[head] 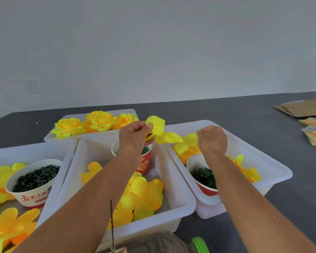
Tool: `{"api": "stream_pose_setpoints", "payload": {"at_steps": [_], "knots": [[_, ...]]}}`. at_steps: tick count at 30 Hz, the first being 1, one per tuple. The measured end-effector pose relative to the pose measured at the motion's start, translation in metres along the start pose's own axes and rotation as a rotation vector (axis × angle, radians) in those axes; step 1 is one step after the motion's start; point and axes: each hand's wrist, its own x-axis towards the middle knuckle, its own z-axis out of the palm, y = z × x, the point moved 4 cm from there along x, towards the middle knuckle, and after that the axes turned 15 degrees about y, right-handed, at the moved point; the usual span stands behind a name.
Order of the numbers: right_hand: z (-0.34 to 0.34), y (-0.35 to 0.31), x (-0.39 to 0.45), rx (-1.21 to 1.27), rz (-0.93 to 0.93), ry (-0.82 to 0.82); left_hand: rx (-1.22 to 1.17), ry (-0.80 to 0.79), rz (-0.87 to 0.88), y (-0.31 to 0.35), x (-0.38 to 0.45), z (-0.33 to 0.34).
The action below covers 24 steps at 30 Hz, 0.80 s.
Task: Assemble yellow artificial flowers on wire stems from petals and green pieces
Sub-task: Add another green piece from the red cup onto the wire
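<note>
Pinching a yellow petal piece (158,132), the left hand (134,137) holds firm; right hand (212,141) seemingly curled, empty.

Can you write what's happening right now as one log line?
left hand: pinches yellow petal piece | right hand: curled, contents unclear, over right tub | finished roses: back tub

Three trays (179,203) side by side hold cups (33,187); a fourth (49,137) lies behind.
</note>
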Motion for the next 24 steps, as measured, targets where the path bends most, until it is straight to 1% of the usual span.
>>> {"api": "stream_pose_setpoints", "payload": {"at_steps": [2,4,5,6,7,8,9,10,11,12,13,16,20,22,24], "knots": [[0.002,0.002,-0.002,-0.181,0.003,-0.042,0.024,-0.015,0.042,0.0,-0.002,0.001],[0.001,-0.001,-0.005,-0.415,-0.13,-0.031,0.056,-0.036,0.098,0.001,-0.003,0.001],[0.0,-0.007,-0.006,-0.379,-0.219,0.008,0.077,-0.048,0.128,0.001,-0.003,0.002],[-0.001,-0.014,-0.009,-0.225,-0.286,-0.007,0.099,-0.059,0.159,0.001,-0.003,0.003],[0.0,-0.02,-0.013,0.033,-0.287,-0.101,0.12,-0.068,0.188,0.002,-0.004,0.004],[0.002,-0.027,-0.021,0.283,-0.238,-0.27,0.137,-0.078,0.218,0.002,-0.004,0.004],[0.004,-0.032,-0.03,0.449,-0.174,-0.46,0.152,-0.089,0.246,0.002,-0.005,0.005],[0.006,-0.035,-0.037,0.521,-0.147,-0.609,0.167,-0.101,0.273,0.002,-0.006,0.006],[0.007,-0.036,-0.042,0.524,-0.16,-0.703,0.181,-0.115,0.294,0.002,-0.007,0.007],[0.008,-0.035,-0.045,0.53,-0.173,-0.754,0.193,-0.131,0.315,0.003,-0.008,0.008],[0.01,-0.034,-0.044,0.549,-0.171,-0.744,0.2,-0.146,0.332,0.003,-0.009,0.009],[0.009,-0.03,-0.037,0.652,-0.122,-0.635,0.215,-0.189,0.354,0.004,-0.012,0.01],[0.008,-0.03,-0.037,0.592,-0.183,-0.575,0.259,-0.249,0.366,0.002,-0.014,0.012],[0.008,-0.03,-0.037,0.622,-0.14,-0.577,0.259,-0.225,0.354,0.001,-0.012,0.012],[0.008,-0.029,-0.035,0.68,-0.047,-0.606,0.222,-0.168,0.324,0.001,-0.009,0.009]]}}
